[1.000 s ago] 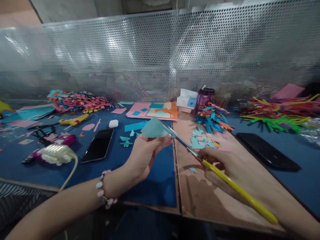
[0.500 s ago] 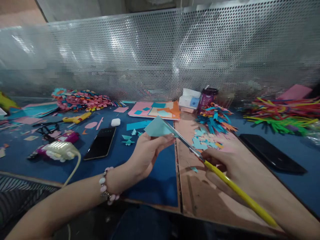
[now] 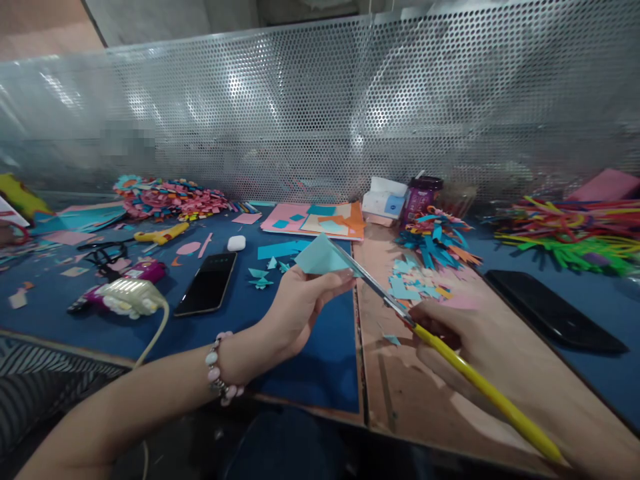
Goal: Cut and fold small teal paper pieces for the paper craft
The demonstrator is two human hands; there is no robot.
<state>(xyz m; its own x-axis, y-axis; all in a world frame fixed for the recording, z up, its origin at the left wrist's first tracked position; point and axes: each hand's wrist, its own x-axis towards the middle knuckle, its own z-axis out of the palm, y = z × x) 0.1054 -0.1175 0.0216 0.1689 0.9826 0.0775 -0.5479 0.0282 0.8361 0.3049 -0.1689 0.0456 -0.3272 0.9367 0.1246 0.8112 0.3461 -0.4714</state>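
Observation:
My left hand (image 3: 303,303), with a beaded bracelet (image 3: 214,367) at the wrist, pinches a folded piece of light blue paper (image 3: 320,257) between thumb and fingers. My right hand (image 3: 465,337) is closed on yellow-handled scissors (image 3: 467,377). Their metal blades (image 3: 375,283) reach up and left to the right edge of the paper; whether they bite into it I cannot make out. Small folded blue paper pieces (image 3: 260,279) lie left of the paper. Blue and cream paper scraps (image 3: 407,281) lie beyond my right hand.
A phone (image 3: 207,283), an earbud case (image 3: 237,243), a yellow glue gun (image 3: 163,235) and a corded device (image 3: 125,297) lie left. Coloured sheets (image 3: 280,217) and a purple jar (image 3: 423,197) stand before the perforated metal screen (image 3: 300,113). A black phone-like slab (image 3: 550,310) lies right.
The whole view has shifted slightly, so things appear a little further right. Both hands keep their grips, and the scissors stay at the paper's right edge.

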